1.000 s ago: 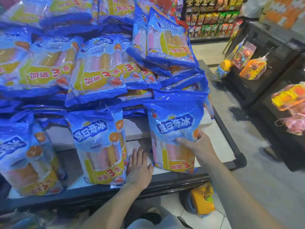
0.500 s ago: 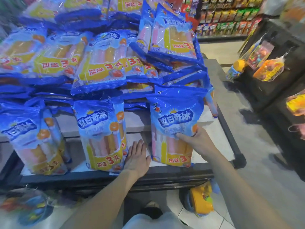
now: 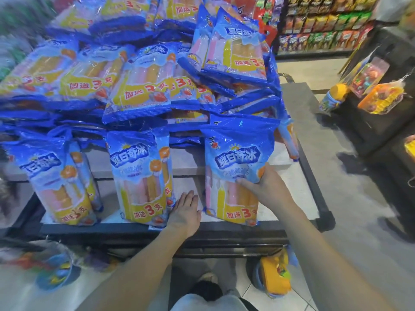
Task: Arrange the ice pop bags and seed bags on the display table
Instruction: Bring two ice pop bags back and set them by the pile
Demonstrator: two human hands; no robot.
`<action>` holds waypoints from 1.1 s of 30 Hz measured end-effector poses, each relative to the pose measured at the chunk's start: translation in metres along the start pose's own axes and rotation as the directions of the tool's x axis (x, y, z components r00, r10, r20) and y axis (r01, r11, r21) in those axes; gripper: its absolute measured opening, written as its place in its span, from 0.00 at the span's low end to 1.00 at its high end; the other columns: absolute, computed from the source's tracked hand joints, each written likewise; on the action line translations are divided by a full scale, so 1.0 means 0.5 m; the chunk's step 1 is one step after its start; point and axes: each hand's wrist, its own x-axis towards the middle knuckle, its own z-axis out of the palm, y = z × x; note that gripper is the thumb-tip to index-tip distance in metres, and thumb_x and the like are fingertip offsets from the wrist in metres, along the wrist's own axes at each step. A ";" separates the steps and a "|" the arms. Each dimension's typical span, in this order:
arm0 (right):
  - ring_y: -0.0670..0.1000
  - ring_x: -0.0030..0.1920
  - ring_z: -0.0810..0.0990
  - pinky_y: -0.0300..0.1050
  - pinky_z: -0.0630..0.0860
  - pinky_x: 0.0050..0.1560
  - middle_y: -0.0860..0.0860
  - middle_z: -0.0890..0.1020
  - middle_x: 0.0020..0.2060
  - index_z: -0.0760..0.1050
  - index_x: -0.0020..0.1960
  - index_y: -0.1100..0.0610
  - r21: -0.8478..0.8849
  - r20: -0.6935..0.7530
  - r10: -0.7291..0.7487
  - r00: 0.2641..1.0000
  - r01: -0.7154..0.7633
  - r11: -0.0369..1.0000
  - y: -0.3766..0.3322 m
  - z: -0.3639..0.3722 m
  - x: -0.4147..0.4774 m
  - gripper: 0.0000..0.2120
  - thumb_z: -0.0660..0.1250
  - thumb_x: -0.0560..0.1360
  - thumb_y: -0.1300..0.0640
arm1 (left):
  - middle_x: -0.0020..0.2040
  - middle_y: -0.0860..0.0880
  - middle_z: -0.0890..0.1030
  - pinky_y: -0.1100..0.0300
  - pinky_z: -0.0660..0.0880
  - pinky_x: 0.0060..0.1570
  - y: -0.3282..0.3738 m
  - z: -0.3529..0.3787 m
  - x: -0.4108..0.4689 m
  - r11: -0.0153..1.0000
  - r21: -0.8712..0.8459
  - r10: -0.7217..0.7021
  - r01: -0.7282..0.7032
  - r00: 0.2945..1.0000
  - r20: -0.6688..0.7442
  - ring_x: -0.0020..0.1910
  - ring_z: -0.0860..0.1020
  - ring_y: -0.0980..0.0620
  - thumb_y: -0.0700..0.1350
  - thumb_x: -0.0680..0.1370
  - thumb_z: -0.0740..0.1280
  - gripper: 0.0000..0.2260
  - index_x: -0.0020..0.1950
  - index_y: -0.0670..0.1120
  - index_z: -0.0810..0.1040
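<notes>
At the front of the shop floor, the worktop [image 3: 101,231] fills most of my view, a stepped stand with a dark rim. A big pile [image 3: 139,86] of blue ice pop bags lies flat on its upper level, overlapping in rows and heaped higher at the back right. Behind it, to the right, stand shelves [image 3: 318,30] of snack packets, too blurred to read.

On the lower level, three bags stand upright in a row, leaning back against the step: a left bag [image 3: 58,182], a middle bag [image 3: 139,176] and a right bag [image 3: 235,158], each with a second bag tucked behind or beside it.

My right grip [image 3: 265,187] holds the right bag at its right edge, fingers curled across the front just under the printed name, the bag's foot on the worktop. My left grip [image 3: 186,212] is wide and flat, palm down on the worktop in the gap between the middle and right bags, just beside the middle bag's lower corner, holding nothing.

Toy packs [image 3: 379,97] hang on a dark stand far right.
</notes>
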 end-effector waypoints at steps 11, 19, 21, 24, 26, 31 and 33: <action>0.60 0.59 0.82 0.50 0.74 0.49 0.54 0.83 0.59 0.72 0.67 0.57 -0.458 0.111 0.230 0.967 -0.156 0.875 -0.040 -0.032 -0.020 0.35 0.63 0.75 0.28 | 0.79 0.49 0.67 0.52 0.67 0.75 -0.047 -0.042 -0.078 0.983 -0.152 0.081 -0.102 0.987 -0.141 0.76 0.67 0.49 0.47 0.85 0.59 0.22 0.80 0.49 0.65; 0.55 0.51 0.86 0.51 0.80 0.61 0.52 0.86 0.50 0.77 0.61 0.52 -0.668 0.243 0.373 0.895 -0.124 0.733 -0.113 -0.039 -0.035 0.26 0.58 0.77 0.33 | 0.62 0.50 0.83 0.56 0.79 0.55 -0.156 -0.086 -0.148 0.945 -0.294 0.026 -0.142 0.930 -0.366 0.54 0.82 0.52 0.47 0.85 0.59 0.14 0.68 0.50 0.77; 0.54 0.42 0.88 0.49 0.83 0.56 0.54 0.87 0.43 0.76 0.60 0.52 -0.663 0.268 0.425 0.865 -0.154 0.733 -0.135 -0.038 -0.043 0.26 0.59 0.77 0.33 | 0.56 0.48 0.82 0.57 0.79 0.49 -0.197 -0.099 -0.157 0.938 -0.328 -0.039 -0.115 0.903 -0.428 0.47 0.81 0.53 0.47 0.84 0.60 0.12 0.65 0.49 0.78; 0.54 0.39 0.87 0.47 0.83 0.52 0.55 0.87 0.44 0.74 0.60 0.55 -0.675 0.297 0.458 0.838 -0.155 0.721 -0.178 -0.021 -0.059 0.31 0.55 0.77 0.29 | 0.55 0.44 0.82 0.54 0.79 0.47 -0.278 -0.115 -0.160 0.958 -0.277 -0.096 -0.070 0.833 -0.544 0.49 0.82 0.47 0.45 0.81 0.66 0.11 0.62 0.45 0.79; 0.55 0.45 0.85 0.49 0.80 0.57 0.54 0.85 0.52 0.74 0.60 0.55 -0.677 0.315 0.398 0.862 -0.090 0.731 -0.219 0.009 -0.071 0.29 0.52 0.79 0.32 | 0.57 0.41 0.83 0.47 0.80 0.49 -0.341 -0.120 -0.161 0.958 -0.286 -0.149 -0.025 0.808 -0.570 0.54 0.82 0.42 0.44 0.79 0.70 0.13 0.63 0.44 0.79; 0.60 0.62 0.82 0.52 0.76 0.57 0.56 0.83 0.61 0.75 0.68 0.53 -0.703 0.298 0.117 0.947 0.135 0.698 -0.326 0.159 -0.075 0.29 0.58 0.78 0.33 | 0.57 0.40 0.82 0.45 0.80 0.50 -0.523 -0.120 -0.170 0.945 -0.304 -0.275 0.119 0.791 -0.547 0.52 0.82 0.36 0.50 0.77 0.69 0.18 0.62 0.42 0.80; 0.59 0.59 0.84 0.52 0.78 0.53 0.54 0.85 0.58 0.76 0.68 0.48 -0.684 0.324 0.061 0.944 0.189 0.705 -0.372 0.235 -0.078 0.26 0.59 0.77 0.36 | 0.57 0.40 0.82 0.45 0.80 0.49 -0.598 -0.109 -0.183 0.944 -0.286 -0.297 0.167 0.809 -0.508 0.52 0.81 0.37 0.55 0.76 0.61 0.23 0.63 0.43 0.80</action>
